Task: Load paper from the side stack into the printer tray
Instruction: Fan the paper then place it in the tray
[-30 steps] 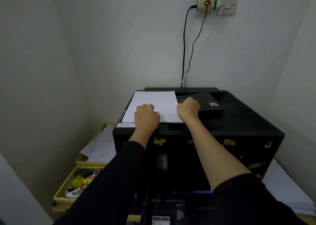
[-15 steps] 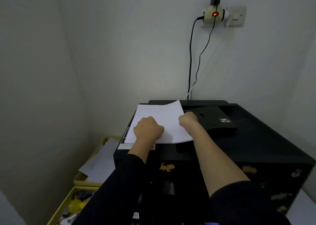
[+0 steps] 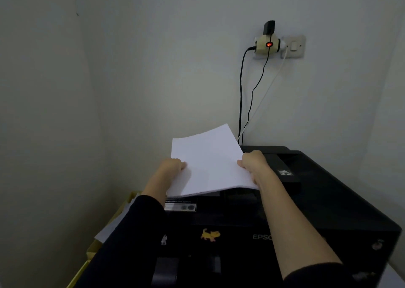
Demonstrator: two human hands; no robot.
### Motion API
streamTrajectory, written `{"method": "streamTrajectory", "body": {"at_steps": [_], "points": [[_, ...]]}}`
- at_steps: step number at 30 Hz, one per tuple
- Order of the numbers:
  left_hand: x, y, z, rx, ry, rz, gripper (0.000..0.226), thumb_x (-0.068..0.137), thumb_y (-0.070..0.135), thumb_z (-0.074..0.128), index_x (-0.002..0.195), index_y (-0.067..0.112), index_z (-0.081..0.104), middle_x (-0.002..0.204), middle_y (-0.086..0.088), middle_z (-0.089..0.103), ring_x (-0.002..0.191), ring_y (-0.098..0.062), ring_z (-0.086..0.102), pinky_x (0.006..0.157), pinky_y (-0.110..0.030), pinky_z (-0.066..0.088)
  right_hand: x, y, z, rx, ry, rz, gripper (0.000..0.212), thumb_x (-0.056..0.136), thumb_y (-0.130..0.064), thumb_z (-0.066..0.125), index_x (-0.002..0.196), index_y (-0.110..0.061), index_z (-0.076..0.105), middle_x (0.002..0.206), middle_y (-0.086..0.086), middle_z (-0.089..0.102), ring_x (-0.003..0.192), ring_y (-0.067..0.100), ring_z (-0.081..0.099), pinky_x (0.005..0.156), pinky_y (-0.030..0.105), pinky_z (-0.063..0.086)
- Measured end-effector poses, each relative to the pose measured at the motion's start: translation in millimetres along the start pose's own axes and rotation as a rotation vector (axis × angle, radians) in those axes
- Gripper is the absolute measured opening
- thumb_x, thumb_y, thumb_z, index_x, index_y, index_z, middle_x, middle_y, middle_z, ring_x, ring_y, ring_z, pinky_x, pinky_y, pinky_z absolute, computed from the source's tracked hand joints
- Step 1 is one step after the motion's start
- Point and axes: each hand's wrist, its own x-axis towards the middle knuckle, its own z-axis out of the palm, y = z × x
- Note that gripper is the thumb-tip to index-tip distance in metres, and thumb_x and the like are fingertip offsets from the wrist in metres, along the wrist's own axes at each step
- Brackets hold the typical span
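The left hand [image 3: 173,167] has its grip closed on the left long edge of the paper [image 3: 210,162], fingers curled in against the sheet. The right hand [image 3: 254,162] pinches the right long edge in the same way, thumb on the upper face and fingers hidden beneath. The paper is plain white, unmarked and smooth, with a slight bow across its width. It is one thin sheaf, and the number of sheets in it cannot be told. Its long axis runs away from the person toward the wall. The far edge is raised and the far right corner stands highest, while the near edge hangs low over the front of the one black printer [image 3: 328,200]. Whether that edge touches the printer cannot be told. On the printer's top, just under the near left corner of the paper, is one pale label [image 3: 180,205], and on its front is one yellow cat sticker [image 3: 210,235]. Other stickers there are too dim to make out. Behind the printer, three cables hang down the wall, two black and one white, from one plug adaptor [image 3: 268,44] with a red light beside one switch [image 3: 294,46]. Left of the printer and lower sits a yellow tray [image 3: 92,250] with a loose sheet [image 3: 111,226] lying on it.
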Motion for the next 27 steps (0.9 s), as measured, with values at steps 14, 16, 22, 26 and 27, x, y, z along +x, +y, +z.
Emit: {"method": "streamTrajectory", "body": {"at_steps": [14,16,22,26,27], "points": [[-28.8,4.6,9.0,0.1,0.395,0.477,0.037,0.101,0.019,0.04,0.129,-0.005,0.037,0.124,-0.022,0.053,0.112,-0.037,0.054,0.089,-0.042,0.045,-39.9,-6.3,45.5,0.042,0.141,-0.43,0.038,0.099,-0.008,0.041,0.137,-0.002,0.035,0.126,0.018,0.054,0.097,0.024,0.053,0.08,0.029,0.042],[-28.9,-5.5,9.6,0.067,0.376,0.489,0.028,0.1,0.015,0.04,0.122,-0.004,0.037,0.119,-0.02,0.053,0.105,-0.032,0.055,0.081,-0.036,0.043,-44.3,1.5,47.2,0.042,0.144,-0.394,0.037,0.1,-0.008,0.039,0.136,-0.002,0.033,0.125,0.021,0.053,0.099,0.029,0.055,0.081,0.034,0.044],[-34.7,-2.4,7.0,0.089,0.36,0.452,0.04,0.102,0.014,0.037,0.138,0.0,0.03,0.13,-0.024,0.053,0.118,-0.035,0.054,0.087,-0.038,0.045,-47.4,-0.1,47.9,-0.023,0.135,-0.398,0.032,0.101,-0.008,0.034,0.131,0.002,0.035,0.107,0.02,0.053,0.089,0.03,0.053,0.076,0.038,0.044],[-40.7,2.8,8.4,0.089,0.39,0.448,0.034,0.1,0.006,0.037,0.133,0.0,0.034,0.117,-0.027,0.059,0.101,-0.037,0.061,0.072,-0.036,0.045,-50.6,-2.8,45.9,-0.024,0.135,-0.426,0.036,0.1,-0.004,0.035,0.136,0.001,0.035,0.112,0.021,0.055,0.086,0.023,0.049,0.073,0.028,0.038],[-42.9,4.9,8.2,0.085,0.4,0.444,0.034,0.1,0.006,0.037,0.133,0.0,0.034,0.115,-0.027,0.059,0.1,-0.038,0.06,0.073,-0.039,0.046,-51.0,-3.6,43.3,-0.016,0.141,-0.434,0.037,0.1,-0.003,0.036,0.137,0.0,0.035,0.116,0.02,0.054,0.087,0.022,0.048,0.074,0.027,0.038]]}}
